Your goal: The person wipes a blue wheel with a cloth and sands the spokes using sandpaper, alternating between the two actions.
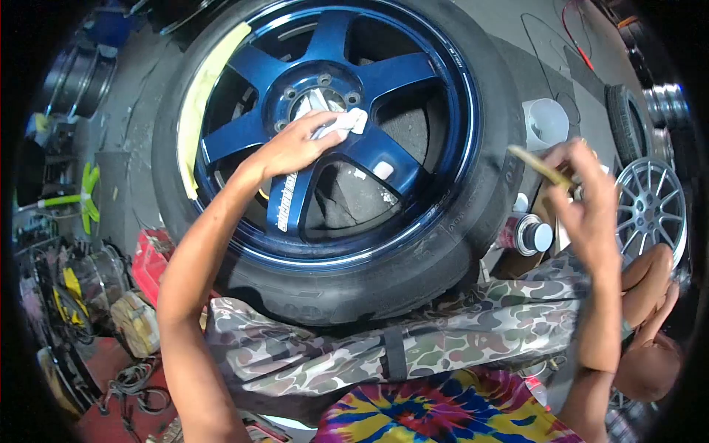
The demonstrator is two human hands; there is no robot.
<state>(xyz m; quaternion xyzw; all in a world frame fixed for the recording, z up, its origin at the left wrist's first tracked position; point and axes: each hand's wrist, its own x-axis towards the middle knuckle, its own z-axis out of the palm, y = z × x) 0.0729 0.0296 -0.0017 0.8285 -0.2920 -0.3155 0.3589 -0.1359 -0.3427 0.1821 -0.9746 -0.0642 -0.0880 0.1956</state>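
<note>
A blue wheel rim (399, 74) inside a black tyre (332, 292) fills the upper middle of the frame. The left hand (306, 140) pinches a crumpled white cloth (356, 120) over the rim, just beside its hub. At right of centre, the right hand (587, 192), blurred, grips a slim tan tool (538, 162) over the tyre's edge; its exact kind is unclear. Yellow tape (209, 100) follows the rim's upper-left edge. A white tub (546, 122) and a can (533, 236) stand near the tyre, right of centre.

A tie-dyed yellow, blue and magenta shirt (436, 413) is worn with camouflage trousers (495, 317) crossed by a dark strap (395, 354).
</note>
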